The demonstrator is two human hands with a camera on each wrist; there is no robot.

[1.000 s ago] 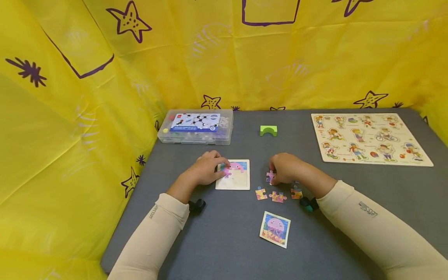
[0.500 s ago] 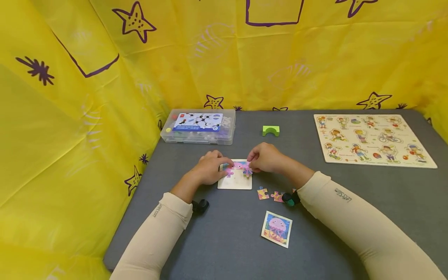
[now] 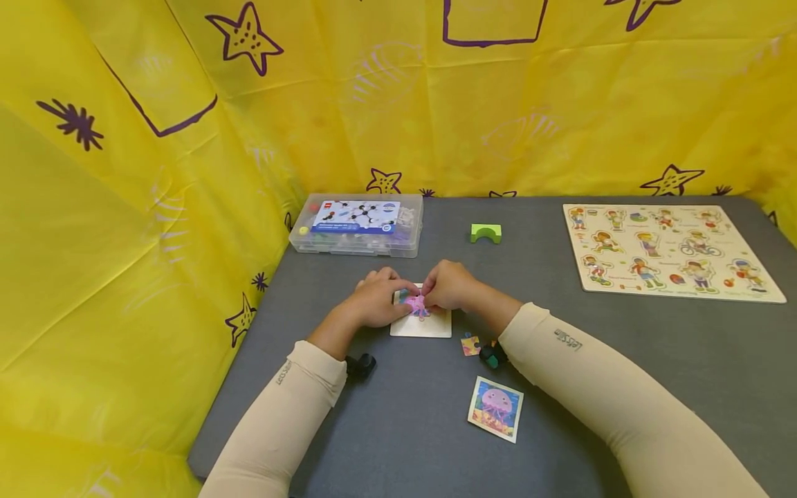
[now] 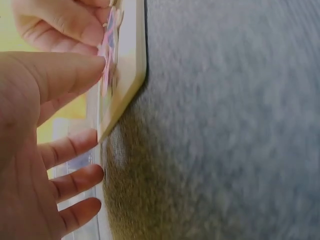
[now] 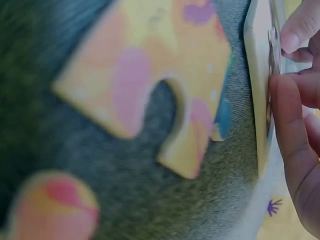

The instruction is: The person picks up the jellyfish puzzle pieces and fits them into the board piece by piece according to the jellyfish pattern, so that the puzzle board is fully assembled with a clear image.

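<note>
A square wooden puzzle board lies on the table with pink jellyfish jigsaw pieces in its upper part. My left hand rests at the board's left side, its straight thumb pressing the pieces and its other fingers spread by the edge in the left wrist view. With bent thumb and index finger, my right hand pinches a jigsaw piece down among the others; the fingers mostly cover it. Close below the right wrist lies a loose yellow-and-pink jigsaw piece, seen large in the right wrist view.
A jellyfish picture card lies nearer the body. Behind the board stand a clear plastic molecular model box and a green arch block. A large wooden peg puzzle is at the back right, before a yellow curtain.
My right hand has picked up a jigsaw piece from the loose ones and carried it left onto the board, beside the left thumb. The left hand has stayed at the board.
</note>
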